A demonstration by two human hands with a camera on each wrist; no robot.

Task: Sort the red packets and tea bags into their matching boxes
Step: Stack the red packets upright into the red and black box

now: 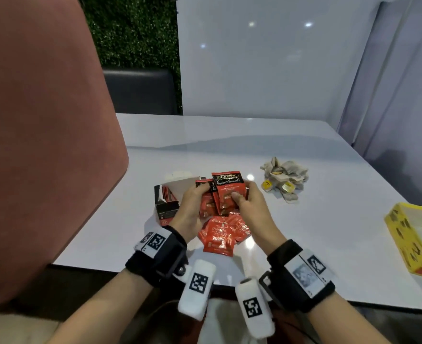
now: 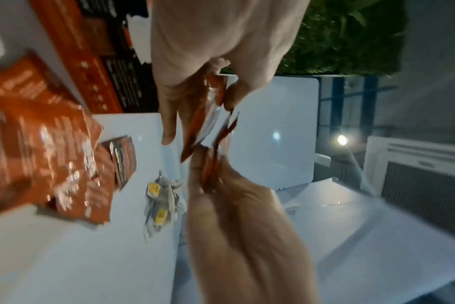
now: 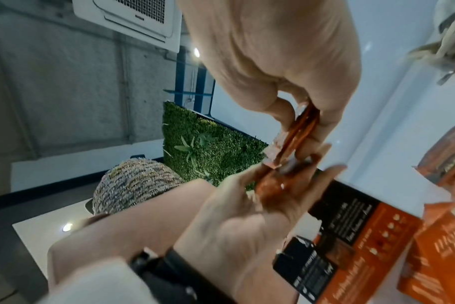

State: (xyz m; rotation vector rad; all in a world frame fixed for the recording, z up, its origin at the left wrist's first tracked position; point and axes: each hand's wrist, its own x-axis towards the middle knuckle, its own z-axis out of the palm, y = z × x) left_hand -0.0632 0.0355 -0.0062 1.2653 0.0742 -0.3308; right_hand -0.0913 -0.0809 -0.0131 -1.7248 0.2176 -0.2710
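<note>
Head view: you hold a small fanned stack of glossy red foil tea packets (image 1: pixel 223 194) upright above the white table (image 1: pixel 304 232), both hands on it.
Left hand (image 1: pixel 192 207): fingers curled round the stack's left side, thumb in front; a real hold, not a loose touch.
Right hand (image 1: pixel 248 207): thumb pinches the front packet near its lower edge, fingers behind.
Loose packets: more flat red foil packets (image 1: pixel 221 235) lie on the table just under your hands, overlapping.
Red box: open black-and-red cardboard box (image 1: pixel 166 202) sits just left of your left hand, flap up, a few packets already standing inside.
Tea bags: crumpled heap of pale paper tea bags with yellow tags (image 1: pixel 283 180) lies to the right, well apart from the packets.
Yellow box: open yellow cardboard box (image 1: pixel 412 240) at the far right edge, cut off by the frame.
Progress: judged early to middle; the tea bags look untouched.
Risk 1: the stack is fanned, so a rear packet could slip out if your pinch eases while you carry it.
Risk 2: the box opening looks narrow, so packet corners may catch on the flap or tip the box.
Hidden: how many packets are in the stack, and the yellow box's contents, cannot be told.
Wrist views: blurred; they confirm both grips but little else.
</note>
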